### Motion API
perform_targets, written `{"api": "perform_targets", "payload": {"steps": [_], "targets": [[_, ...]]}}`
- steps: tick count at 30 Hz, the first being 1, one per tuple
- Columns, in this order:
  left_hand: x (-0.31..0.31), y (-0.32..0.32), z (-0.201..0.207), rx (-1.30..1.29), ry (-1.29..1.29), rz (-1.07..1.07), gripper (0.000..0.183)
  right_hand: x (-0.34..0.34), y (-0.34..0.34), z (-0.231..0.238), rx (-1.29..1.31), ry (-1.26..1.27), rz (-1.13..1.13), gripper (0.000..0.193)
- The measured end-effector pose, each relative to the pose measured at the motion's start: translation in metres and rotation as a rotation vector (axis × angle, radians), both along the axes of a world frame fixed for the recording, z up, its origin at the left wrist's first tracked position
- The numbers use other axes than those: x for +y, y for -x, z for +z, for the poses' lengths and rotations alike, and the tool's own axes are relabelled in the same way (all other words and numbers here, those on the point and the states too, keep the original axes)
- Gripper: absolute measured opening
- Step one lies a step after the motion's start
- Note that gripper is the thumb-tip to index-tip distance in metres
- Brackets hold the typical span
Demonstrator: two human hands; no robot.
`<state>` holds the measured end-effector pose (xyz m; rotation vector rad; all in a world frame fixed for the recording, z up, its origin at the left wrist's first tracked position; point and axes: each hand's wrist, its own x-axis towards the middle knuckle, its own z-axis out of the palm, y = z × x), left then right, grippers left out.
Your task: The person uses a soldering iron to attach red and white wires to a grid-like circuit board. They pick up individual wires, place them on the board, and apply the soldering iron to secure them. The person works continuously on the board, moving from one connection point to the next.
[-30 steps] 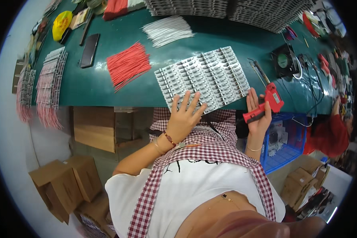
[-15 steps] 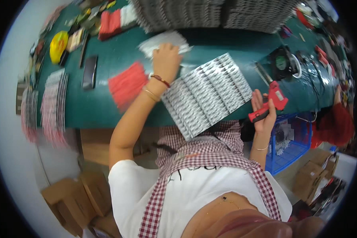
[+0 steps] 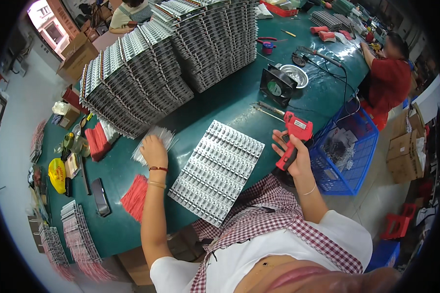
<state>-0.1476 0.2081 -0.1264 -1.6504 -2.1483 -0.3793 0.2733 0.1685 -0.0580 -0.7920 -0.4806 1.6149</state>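
My left hand [image 3: 153, 151] bends down onto a loose bundle of white wires [image 3: 166, 137], its fingers curled into them and the fingertips partly hidden. In my right hand [image 3: 297, 155] is a red soldering gun [image 3: 298, 128], its thin metal tip pointing left. The thumb wraps its grip while some fingers stand away from it. Between my hands a panel of small circuit boards [image 3: 217, 173], silver with dark rows, lies tilted at the table's near edge. A bundle of red wires [image 3: 135, 197] rests beside my left forearm.
Tall stacks of similar panels [image 3: 137, 83] stand at the back of the green table [image 3: 200, 111]. A small black fan [image 3: 276, 86] and a metal bowl [image 3: 295, 75] sit to the right. A phone [image 3: 101, 197] lies left, a blue crate [image 3: 344, 158] below right. Another person [image 3: 389, 80] sits far right.
The view has swung, showing more of the far table and stacks. My left hand stays at the white wires, and my right hand still holds the soldering gun.
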Motion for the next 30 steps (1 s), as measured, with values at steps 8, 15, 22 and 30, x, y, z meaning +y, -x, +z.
{"api": "perform_targets", "payload": {"steps": [8, 15, 22, 30], "targets": [[-0.010, 0.000, 0.007, -0.054, 0.093, -0.176, 0.012, -0.007, 0.000, -0.003, 0.040, 0.039, 0.008, 0.023], [-0.007, -0.011, -0.005, -0.030, 0.085, -0.065, 0.012, -0.009, -0.007, 0.000, 0.012, 0.028, -0.026, 0.022], [-0.002, -0.003, -0.006, -0.072, 0.024, -0.075, 0.010, -0.009, -0.012, 0.004, 0.015, 0.016, -0.056, 0.022], [-0.004, 0.016, 0.049, -0.579, -0.219, -0.144, 0.017, -0.008, -0.010, 0.000, 0.046, 0.046, -0.034, 0.022]]}}
